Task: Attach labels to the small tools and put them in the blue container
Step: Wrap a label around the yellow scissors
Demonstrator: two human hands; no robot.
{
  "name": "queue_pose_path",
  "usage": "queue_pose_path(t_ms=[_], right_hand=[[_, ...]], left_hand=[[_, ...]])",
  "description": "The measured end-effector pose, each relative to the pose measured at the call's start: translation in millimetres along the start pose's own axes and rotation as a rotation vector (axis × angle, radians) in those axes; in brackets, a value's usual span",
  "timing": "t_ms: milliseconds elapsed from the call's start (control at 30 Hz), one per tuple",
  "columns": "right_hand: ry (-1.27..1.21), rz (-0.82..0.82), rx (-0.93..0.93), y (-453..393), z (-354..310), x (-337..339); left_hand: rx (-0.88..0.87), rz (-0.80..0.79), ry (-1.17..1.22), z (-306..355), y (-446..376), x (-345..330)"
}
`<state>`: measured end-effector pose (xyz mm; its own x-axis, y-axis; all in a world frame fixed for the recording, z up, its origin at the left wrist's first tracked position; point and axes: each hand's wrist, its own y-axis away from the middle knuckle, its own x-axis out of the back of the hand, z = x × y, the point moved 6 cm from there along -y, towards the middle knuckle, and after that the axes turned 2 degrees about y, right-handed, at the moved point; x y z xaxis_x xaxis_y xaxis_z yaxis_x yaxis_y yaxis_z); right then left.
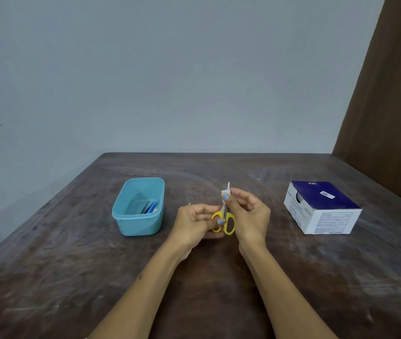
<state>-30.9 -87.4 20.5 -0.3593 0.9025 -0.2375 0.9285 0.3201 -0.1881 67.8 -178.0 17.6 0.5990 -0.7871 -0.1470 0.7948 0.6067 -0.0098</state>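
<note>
Small scissors with yellow handles [230, 223] stand blade-up above the middle of the table. My left hand [194, 225] grips them at the handles, thumb across the left loop. My right hand [248, 211] pinches a small white label [226, 191] against the blades near the tip. The blue container [137, 217] sits on the table to the left of my hands, with a few small tools [151, 207], one with a blue part, lying inside at its right end.
A white and dark blue cardboard box [322, 206] sits at the right of the dark wooden table [72, 277]. A grey wall rises behind the table's far edge, and a brown panel [385, 118] stands at the far right.
</note>
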Motion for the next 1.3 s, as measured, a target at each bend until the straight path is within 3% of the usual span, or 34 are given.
queue_pose_path(t_ms=[133, 267, 433, 500, 700, 800, 1067, 1300], right_hand=[[-0.056, 0.048, -0.021, 1.2, -4.3, 3.8], [0.001, -0.043, -0.029, 4.6, -4.8, -3.3], [-0.052, 0.07, -0.014, 1.1, -7.0, 6.3], [-0.029, 0.087, 0.011, -0.7, -9.0, 8.7], [0.389, -0.076, 0.271, 4.7, -16.3, -7.6], [0.597, -0.071, 0.397, 5.6, -19.1, -8.0], [0.803, -0.023, 0.626, 14.2, -27.3, -13.8], [0.774, -0.044, 0.475, 9.6, -20.5, -10.3]], left_hand=[[-0.006, -0.013, -0.03, -0.1, 0.8, -2.3], [-0.073, 0.09, -0.034, 2.3, -0.9, 5.5], [0.03, -0.058, -0.041, -3.1, 0.2, -3.6], [0.011, -0.047, -0.051, -3.1, 0.3, -5.0], [-0.139, 0.145, 0.027, 3.5, -6.7, 15.3], [-0.172, 0.164, 0.047, 5.2, -5.4, 14.6], [-0.172, 0.133, 0.123, 8.4, -5.6, 14.9], [-0.191, 0.146, 0.241, 9.6, -5.6, 15.4]])
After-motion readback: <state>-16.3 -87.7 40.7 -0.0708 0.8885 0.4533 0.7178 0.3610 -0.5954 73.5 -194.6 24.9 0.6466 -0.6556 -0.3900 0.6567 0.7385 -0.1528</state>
